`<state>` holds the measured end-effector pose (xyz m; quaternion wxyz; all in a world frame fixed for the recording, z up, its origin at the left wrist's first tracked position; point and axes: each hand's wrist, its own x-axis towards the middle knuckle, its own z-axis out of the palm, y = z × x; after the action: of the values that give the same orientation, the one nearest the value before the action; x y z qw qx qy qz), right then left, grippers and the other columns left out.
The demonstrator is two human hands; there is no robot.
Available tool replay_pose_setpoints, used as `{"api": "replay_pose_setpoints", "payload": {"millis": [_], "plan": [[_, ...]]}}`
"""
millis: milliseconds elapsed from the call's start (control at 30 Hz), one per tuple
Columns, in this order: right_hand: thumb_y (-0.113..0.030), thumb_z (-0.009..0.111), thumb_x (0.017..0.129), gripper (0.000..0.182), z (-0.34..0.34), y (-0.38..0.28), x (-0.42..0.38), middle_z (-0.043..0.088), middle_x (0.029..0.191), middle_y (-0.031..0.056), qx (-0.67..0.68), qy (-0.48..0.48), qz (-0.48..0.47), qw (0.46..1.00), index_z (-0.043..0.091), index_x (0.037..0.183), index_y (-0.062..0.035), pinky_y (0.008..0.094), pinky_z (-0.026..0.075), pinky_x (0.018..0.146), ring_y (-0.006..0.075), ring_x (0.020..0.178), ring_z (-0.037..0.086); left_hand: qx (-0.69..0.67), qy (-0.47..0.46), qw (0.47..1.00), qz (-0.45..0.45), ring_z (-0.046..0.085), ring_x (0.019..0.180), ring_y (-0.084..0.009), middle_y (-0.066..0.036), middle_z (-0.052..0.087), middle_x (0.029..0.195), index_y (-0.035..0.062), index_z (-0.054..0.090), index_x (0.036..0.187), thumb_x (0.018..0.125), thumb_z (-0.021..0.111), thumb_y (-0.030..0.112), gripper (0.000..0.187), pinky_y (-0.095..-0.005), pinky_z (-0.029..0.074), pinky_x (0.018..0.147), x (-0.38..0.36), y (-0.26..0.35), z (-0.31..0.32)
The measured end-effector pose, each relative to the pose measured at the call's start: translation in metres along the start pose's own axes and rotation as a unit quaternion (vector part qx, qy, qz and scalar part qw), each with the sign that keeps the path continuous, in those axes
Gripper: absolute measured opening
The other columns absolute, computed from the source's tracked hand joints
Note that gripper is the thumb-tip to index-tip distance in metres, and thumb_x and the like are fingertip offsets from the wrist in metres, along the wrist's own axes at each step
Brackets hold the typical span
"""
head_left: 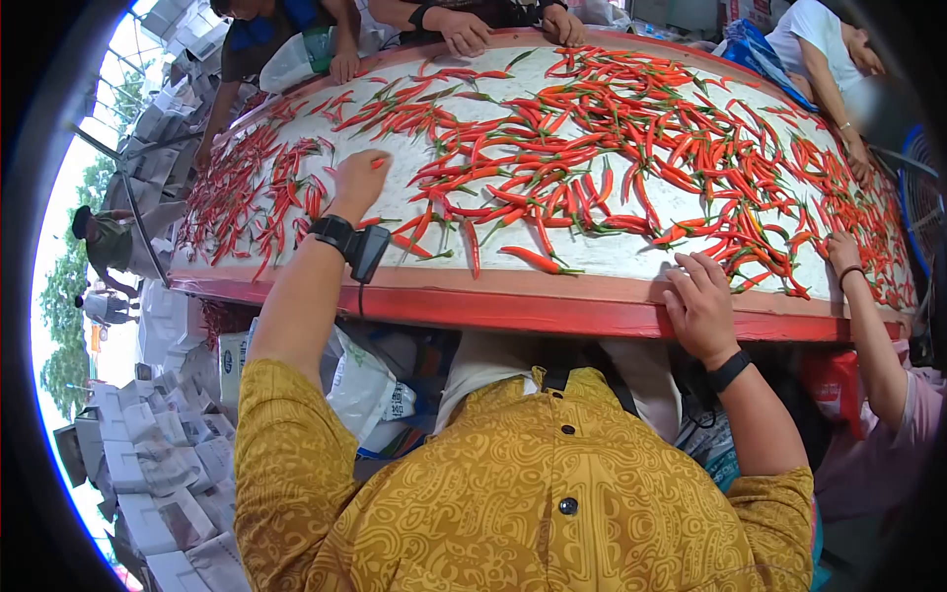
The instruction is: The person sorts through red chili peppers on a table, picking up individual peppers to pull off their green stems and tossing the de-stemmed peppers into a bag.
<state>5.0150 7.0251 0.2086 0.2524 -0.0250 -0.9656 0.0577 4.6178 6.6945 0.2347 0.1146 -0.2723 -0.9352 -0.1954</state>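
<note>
My left hand (360, 183) is above the left-middle part of the white tabletop (395, 252), its fingers curled closed. A bit of a red chili pepper (378, 163) shows at the fingertips; the rest is hidden by the hand. My right hand (702, 308) rests on the table's near edge, fingers stretched out and holding nothing. Just beyond it lie red chili peppers with green stems (755, 247). A single chili pepper (538, 260) lies near the front edge between my hands. A big spread of chili peppers (592, 128) covers the middle and right.
A red rim (552, 308) borders the table. Smaller heaps of chili peppers (247, 187) lie at the left. Other people's hands (464, 33) are at the far side, and a co-worker's hand (843, 254) touches peppers at the right. White boxes (148, 483) are stacked at lower left.
</note>
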Motion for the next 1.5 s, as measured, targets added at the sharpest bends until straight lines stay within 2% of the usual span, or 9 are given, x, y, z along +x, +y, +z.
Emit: {"api": "replay_pose_setpoints", "payload": {"millis": [267,500,700,867,1033,1133,1200,1300,1500], "plan": [[-0.012,0.065,0.075,0.026,0.006,0.041,-0.033,0.058,0.116,0.0134,0.016,0.011,0.005,1.0,0.062,0.099,-0.0024,0.0447,0.039,0.096,0.0334,0.112,0.049,0.0,-0.107,0.972,0.21,0.058,0.095,-0.0329,-0.015,0.063,0.103,0.0095,0.068,0.101,0.089,0.054,0.029,0.027,-0.0431,0.046,0.084,-0.014,0.112,0.088],[-0.011,0.065,0.074,0.027,-0.033,0.069,-0.039,0.057,0.118,0.0101,-0.033,0.056,-0.016,0.998,0.064,0.1,-0.0041,0.0413,0.04,0.092,0.0297,0.111,0.049,-0.09,-0.011,0.949,0.301,0.047,0.117,-0.0291,-0.01,0.054,0.124,0.0104,0.061,0.116,0.088,0.058,0.026,0.033,-0.0419,0.038,0.098,-0.043,0.211,0.08],[-0.01,0.064,0.075,0.018,-0.048,0.099,-0.054,0.057,0.084,0.0035,-0.017,0.106,-0.036,0.994,0.064,0.093,-0.0071,0.0367,0.041,0.071,0.0226,0.078,0.053,0.082,-0.136,0.961,0.228,0.032,0.133,-0.0293,-0.009,0.042,0.14,0.018,0.054,0.128,0.09,0.05,0.033,0.04,-0.0682,0.023,0.1,-0.032,0.218,0.117],[-0.006,0.063,0.075,0.013,-0.058,0.123,-0.071,0.056,0.075,0.0058,0.026,0.065,-0.019,0.997,0.062,0.089,-0.0059,0.0378,0.041,0.068,0.0248,0.074,0.053,0.051,0.016,0.962,0.268,0.054,0.112,-0.0293,-0.012,0.058,0.121,0.0131,0.062,0.113,0.089,0.052,0.033,0.032,-0.0454,0.044,0.092,-0.018,0.221,0.078],[-0.007,0.062,0.075,0.017,-0.061,0.155,-0.081,0.058,0.083,0.0085,0.035,-0.058,0.039,0.997,0.062,0.092,-0.0053,0.0403,0.043,0.074,0.0287,0.083,0.055,-0.038,-0.507,0.86,0.045,0.061,0.057,-0.0161,-0.009,0.062,0.066,0.0004,0.065,0.084,0.092,0.054,0.028,0.03,-0.0283,0.05,0.055,-0.071,0.226,0.022],[-0.01,0.063,0.074,0.024,-0.075,0.161,-0.073,0.057,0.103,0.0128,0.022,0.027,0.0,0.999,0.06,0.096,-0.0036,0.0421,0.043,0.086,0.0311,0.099,0.053,-0.107,-0.48,0.871,0.012,0.064,0.072,-0.0271,-0.011,0.065,0.075,0.0001,0.066,0.088,0.091,0.053,0.029,0.032,-0.0378,0.049,0.069,-0.093,0.202,0.035],[-0.01,0.062,0.074,0.022,-0.081,0.169,-0.079,0.058,0.099,0.0118,0.01,0.052,-0.013,0.999,0.061,0.095,-0.0042,0.0416,0.043,0.083,0.0303,0.095,0.054,-0.132,-0.203,0.958,0.154,0.063,0.081,-0.0271,-0.014,0.065,0.085,0.0004,0.065,0.095,0.093,0.052,0.028,0.031,-0.0369,0.048,0.074,-0.1,0.2,0.044],[-0.01,0.062,0.075,0.016,-0.086,0.185,-0.091,0.058,0.089,0.0094,0.017,0.065,-0.019,0.998,0.06,0.09,-0.0055,0.0401,0.044,0.077,0.0283,0.086,0.055,-0.077,-0.126,0.986,0.075,0.062,0.086,-0.0283,-0.015,0.064,0.094,0.0016,0.064,0.102,0.093,0.052,0.026,0.028,-0.0378,0.047,0.077,-0.1,0.222,0.043],[-0.01,0.063,0.076,0.006,-0.093,0.215,-0.107,0.054,0.073,0.0063,0.044,0.039,-0.009,0.998,0.057,0.077,-0.007,0.0373,0.044,0.066,0.0254,0.072,0.053,-0.221,-0.067,0.945,0.231,0.063,0.082,-0.0297,-0.014,0.065,0.092,0.0077,0.068,0.101,0.087,0.06,0.02,0.02,-0.0372,0.049,0.072,-0.071,0.391,0.083]]}}
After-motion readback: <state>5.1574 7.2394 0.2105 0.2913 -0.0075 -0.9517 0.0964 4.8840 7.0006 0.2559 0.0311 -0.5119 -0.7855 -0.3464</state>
